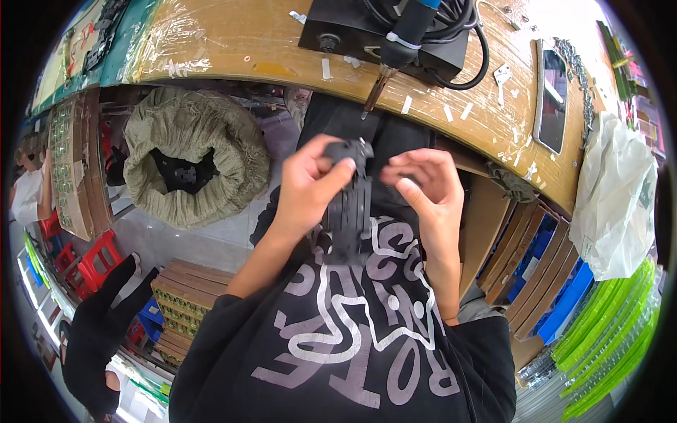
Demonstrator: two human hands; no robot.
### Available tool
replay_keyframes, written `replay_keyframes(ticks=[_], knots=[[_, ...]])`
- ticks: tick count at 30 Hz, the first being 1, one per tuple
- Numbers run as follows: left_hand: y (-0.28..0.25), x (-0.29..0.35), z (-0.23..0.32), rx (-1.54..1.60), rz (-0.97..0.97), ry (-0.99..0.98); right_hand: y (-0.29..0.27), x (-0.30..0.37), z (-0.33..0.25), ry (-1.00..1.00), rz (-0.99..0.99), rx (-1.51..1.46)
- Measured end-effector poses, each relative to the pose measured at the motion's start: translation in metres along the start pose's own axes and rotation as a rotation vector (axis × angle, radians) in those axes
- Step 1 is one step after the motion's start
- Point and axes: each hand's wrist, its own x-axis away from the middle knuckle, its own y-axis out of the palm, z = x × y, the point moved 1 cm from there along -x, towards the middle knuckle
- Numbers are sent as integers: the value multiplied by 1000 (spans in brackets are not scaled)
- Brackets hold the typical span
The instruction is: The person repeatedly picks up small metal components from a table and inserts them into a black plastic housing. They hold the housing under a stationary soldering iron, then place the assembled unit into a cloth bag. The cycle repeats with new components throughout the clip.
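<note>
My left hand [310,185] grips a long black plastic part [350,204] near its upper end, thumb on top. The part has lengthwise ridges and hangs in front of my dark printed shirt, its lower end blurred. To the right of it, my right hand [427,185] is raised with bent fingers apart, and nothing shows in it. Just beyond my hands, a powered screwdriver [400,49] with a narrow metal tip juts over the table's near edge.
Farther off, a black box [321,44] with coiled cables sits on the film-covered table [233,42]. A phone [551,99] lies at right beside small dark parts. At left is a woven sack [240,141] containing black parts. Cardboard-and-blue stacks [522,282] stand at right; a person [92,352] is lower left.
</note>
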Motion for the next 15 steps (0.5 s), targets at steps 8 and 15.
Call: replay_keyframes(ticks=[8,15], knots=[[5,-13,14,-69,77,138,12,7,-6,412,-231,-136],[8,-14,16,-58,64,147,14,7,-12,391,-205,-125]])
